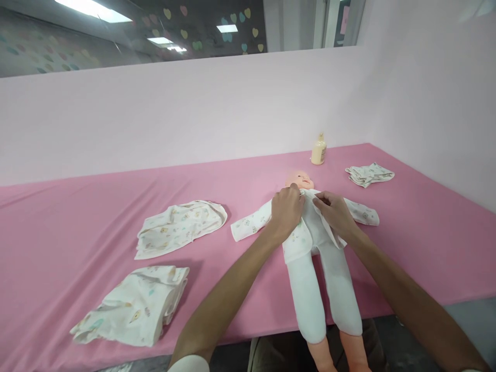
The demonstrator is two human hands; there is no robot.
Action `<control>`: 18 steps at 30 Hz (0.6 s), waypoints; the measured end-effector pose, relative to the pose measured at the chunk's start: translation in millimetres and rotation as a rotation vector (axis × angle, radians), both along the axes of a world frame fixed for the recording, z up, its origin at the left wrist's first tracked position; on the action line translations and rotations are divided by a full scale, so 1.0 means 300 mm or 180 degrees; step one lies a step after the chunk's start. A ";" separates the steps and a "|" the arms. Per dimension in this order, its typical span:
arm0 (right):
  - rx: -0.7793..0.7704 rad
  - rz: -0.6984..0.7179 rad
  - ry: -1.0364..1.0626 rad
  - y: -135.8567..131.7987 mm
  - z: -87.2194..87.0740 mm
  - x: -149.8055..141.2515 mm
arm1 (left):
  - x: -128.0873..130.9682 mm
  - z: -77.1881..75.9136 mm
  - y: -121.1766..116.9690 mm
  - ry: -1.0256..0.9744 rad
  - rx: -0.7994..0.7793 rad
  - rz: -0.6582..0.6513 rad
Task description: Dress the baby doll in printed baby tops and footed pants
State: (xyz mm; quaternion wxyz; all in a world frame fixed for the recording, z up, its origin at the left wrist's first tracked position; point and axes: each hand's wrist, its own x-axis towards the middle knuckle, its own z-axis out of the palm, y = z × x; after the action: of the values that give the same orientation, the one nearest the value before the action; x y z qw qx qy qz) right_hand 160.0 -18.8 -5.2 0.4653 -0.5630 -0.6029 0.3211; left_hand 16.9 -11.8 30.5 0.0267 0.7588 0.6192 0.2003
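Note:
A baby doll (318, 289) with a white cloth body lies on its back, head away from me and feet hanging over the near table edge. It wears a white printed baby jacket (297, 243) with both sleeves spread to the sides and the front parted. My left hand (287, 211) is closed on the jacket's edge near the neck. On the other side of the chest, my right hand (336, 211) pinches the opposite front edge of the jacket. The fingertips of both hands are close together below the doll's chin.
A pink-covered table (240, 289) runs along a white wall. A folded printed cloth (137, 305) and a printed cloth cap-like piece (180, 227) lie at left. A cream pump bottle (319, 150) stands behind the doll; a small folded cloth (369, 174) lies at far right.

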 end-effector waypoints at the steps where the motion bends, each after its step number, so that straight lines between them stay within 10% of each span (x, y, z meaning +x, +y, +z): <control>1: 0.0018 -0.0007 0.0028 0.001 -0.002 -0.001 | 0.006 -0.007 -0.001 0.0027 0.0035 -0.0034; 18: 0.0523 -0.0342 0.0097 -0.037 -0.018 -0.042 | 0.049 -0.065 -0.007 0.0311 -0.0009 -0.0202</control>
State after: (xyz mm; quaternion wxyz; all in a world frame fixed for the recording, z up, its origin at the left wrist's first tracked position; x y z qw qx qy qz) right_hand 147.4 -30.0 -10.5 0.5356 -0.5494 -0.5890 0.2537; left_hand 31.6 -13.9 10.9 0.0039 0.7869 0.5957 0.1612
